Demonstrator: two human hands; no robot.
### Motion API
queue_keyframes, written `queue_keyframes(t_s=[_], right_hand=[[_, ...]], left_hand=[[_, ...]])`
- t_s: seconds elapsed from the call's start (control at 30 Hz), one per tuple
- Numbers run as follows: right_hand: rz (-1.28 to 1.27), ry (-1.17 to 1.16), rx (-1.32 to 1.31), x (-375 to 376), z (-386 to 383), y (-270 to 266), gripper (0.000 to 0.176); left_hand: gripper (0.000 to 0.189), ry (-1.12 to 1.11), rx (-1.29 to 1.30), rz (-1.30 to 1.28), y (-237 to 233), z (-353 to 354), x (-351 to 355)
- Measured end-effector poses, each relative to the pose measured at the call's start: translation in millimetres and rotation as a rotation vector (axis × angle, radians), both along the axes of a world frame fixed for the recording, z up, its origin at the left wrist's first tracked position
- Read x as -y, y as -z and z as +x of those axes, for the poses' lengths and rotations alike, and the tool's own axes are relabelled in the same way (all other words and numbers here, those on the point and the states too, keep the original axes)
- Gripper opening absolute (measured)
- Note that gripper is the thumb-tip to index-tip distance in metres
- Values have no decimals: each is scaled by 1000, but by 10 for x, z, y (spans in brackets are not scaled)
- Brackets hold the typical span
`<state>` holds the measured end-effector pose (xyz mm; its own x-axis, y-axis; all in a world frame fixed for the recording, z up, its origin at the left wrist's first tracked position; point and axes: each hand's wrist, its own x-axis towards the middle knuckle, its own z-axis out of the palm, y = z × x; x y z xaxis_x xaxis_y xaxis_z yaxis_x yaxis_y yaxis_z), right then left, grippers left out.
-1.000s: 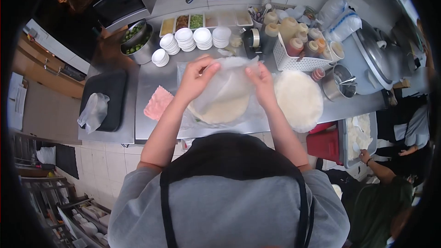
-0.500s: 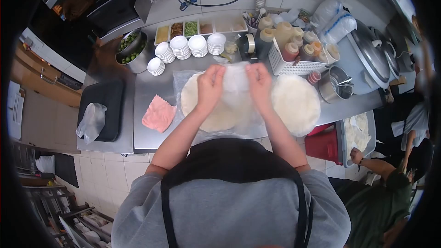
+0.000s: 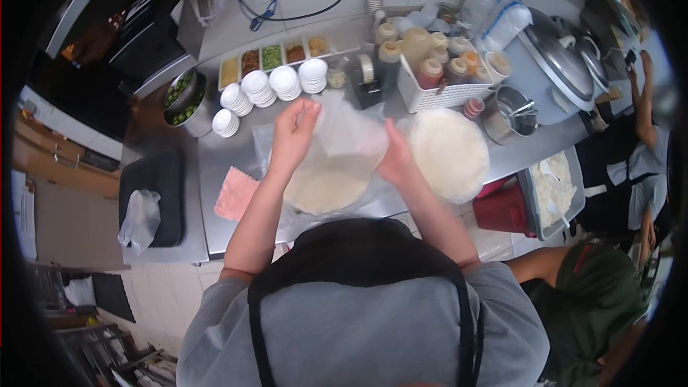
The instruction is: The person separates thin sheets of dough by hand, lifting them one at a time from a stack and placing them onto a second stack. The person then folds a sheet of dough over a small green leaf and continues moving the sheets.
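Observation:
A thin translucent plastic sheet hangs between my two hands above the steel counter. My left hand pinches its upper left edge between thumb and fingers. At the sheet's right side is my right hand, its fingers partly hidden behind the plastic. Below them lies a pale round flat dough on clear plastic. A second whitish round stack sits just right of my right hand. A pink cloth lies left of my left forearm.
Stacked white cups, a tray of toppings, a tape dispenser and a white basket of bottles line the back. A metal pot stands right. A co-worker's green sleeve is at lower right, beside a grey tub.
My left hand has moved left and my right hand lower, with the sheet spread and slanting between them. The camera view has shifted. The co-worker's hand has left the tub.

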<state>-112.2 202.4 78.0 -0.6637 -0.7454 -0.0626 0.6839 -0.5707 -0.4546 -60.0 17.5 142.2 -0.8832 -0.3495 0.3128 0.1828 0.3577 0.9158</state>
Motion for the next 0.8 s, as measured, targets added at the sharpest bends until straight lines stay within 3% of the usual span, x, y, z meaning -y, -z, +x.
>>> queue_keyframes(t_s=[0.13, 0.2, 0.23, 0.3, 0.43, 0.5, 0.53, 0.63, 0.67, 0.73, 0.77, 0.8], right_hand=[[39, -180, 70, -6, 117, 267, 50], [357, -124, -344, -56, 181, 127, 41], [361, -107, -342, -61, 160, 83, 41], [640, -19, -659, -46, 100, 16, 30], [807, 159, -944, -9, 112, -85, 23], [1007, 447, -1183, 20, 198, -176, 19], [1012, 449, -1182, 43, 194, -171, 19], [1048, 552, -1209, 81, 184, -127, 15], [1066, 584, -1245, 74, 165, -117, 16], [1088, 619, -1279, 29, 125, -116, 16], [1101, 617, -1288, -12, 102, -120, 16], [1112, 613, -1297, -44, 91, -121, 17]], left_hand=[[20, 155, 18, -86, -106, 102, -123], [19, 258, 80, -43, -94, 158, -81], [19, 274, 78, -44, -37, 162, 26], [13, 494, 39, 196, 159, 145, 230], [6, 525, 89, 326, 407, 162, 122], [11, 465, 179, 428, 477, 221, -121], [11, 470, 179, 431, 528, 204, -216], [12, 187, 162, 83, 548, 205, -357], [12, 190, 163, 81, 474, 224, -359], [10, 103, 278, -260, 381, 244, -374], [10, 105, 279, -261, 398, 232, -348], [10, 120, 124, -325, 435, 212, -287]])
